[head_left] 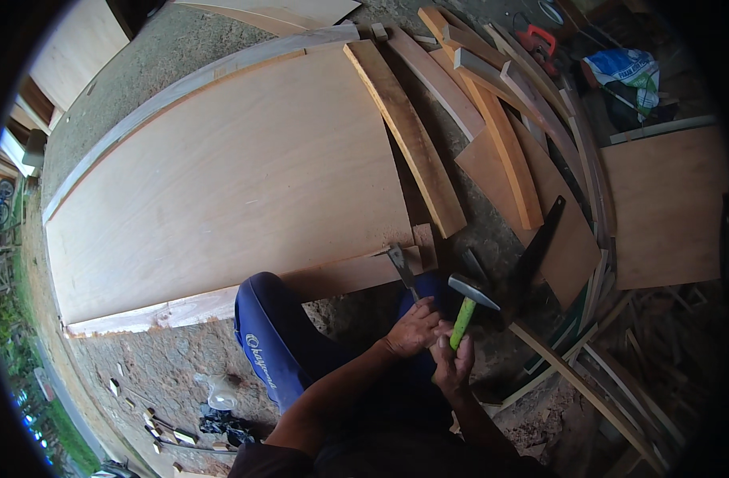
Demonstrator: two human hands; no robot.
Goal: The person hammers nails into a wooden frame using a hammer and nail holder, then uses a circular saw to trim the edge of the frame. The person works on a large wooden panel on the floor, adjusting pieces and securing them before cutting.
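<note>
My right hand (pixel 453 362) is closed round the bright green handle of a hammer (pixel 472 292), its steel head raised above my lap. Just left of it, my left hand (pixel 414 328) grips a slim metal tool with a wider, angled head (pixel 398 259); its exact kind is unclear. That head reaches the near right corner of a large pale plywood sheet (pixel 229 183). Under the sheet's near edge runs a wooden beam (pixel 356 275), with my blue-trousered knee against it. A short wood block (pixel 425 245) sits at the beam's right end.
A thick plank (pixel 404 135) lies along the sheet's right edge. Beyond it are several stacked boards (pixel 500 151), a black handsaw (pixel 544 239) and a brown panel (pixel 663 207). A blue-and-white bag (pixel 627 76) stands far right. Clear plastic (pixel 219 392) and wood scraps lie lower left.
</note>
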